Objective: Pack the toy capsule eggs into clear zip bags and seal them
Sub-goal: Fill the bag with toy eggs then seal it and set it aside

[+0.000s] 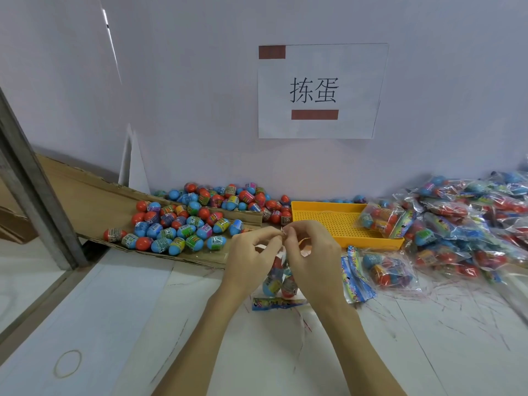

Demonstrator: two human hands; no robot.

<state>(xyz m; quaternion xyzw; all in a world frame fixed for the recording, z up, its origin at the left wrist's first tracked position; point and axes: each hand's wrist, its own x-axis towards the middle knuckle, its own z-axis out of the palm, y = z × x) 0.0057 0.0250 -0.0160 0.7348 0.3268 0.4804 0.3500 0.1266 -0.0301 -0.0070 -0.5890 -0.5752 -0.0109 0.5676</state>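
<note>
Two bare forearms reach in from the near edge, and both hands meet over the middle of the white bench. Left hand (253, 254) and right hand (310, 250) each pinch the top edge of one clear zip bag (278, 277) between thumb and fingertips, the pinches almost touching. That bag hangs below the hands — four or so capsule eggs show inside it, blue and red, though the palms hide part of it. One printed header strip (278, 303) lies flat on the bench just near of the bag.

Loose capsule eggs (183, 221) lie in a heap to the left, far too many to count, spread over a slanted sheet of cardboard (94, 207) and back against the wall. One yellow perforated tray (328, 218) sits just beyond the hands, with one filled bag (383, 220) resting in its right end. Another filled bag (390, 271) lies to the right of the hands, beside a few flat printed strips (355, 277). Farther right rises a large pile of filled bags (468, 221) — uncountable. One paper sign (321, 91) hangs on the far wall, and one rubber band (68, 363) lies near left.
</note>
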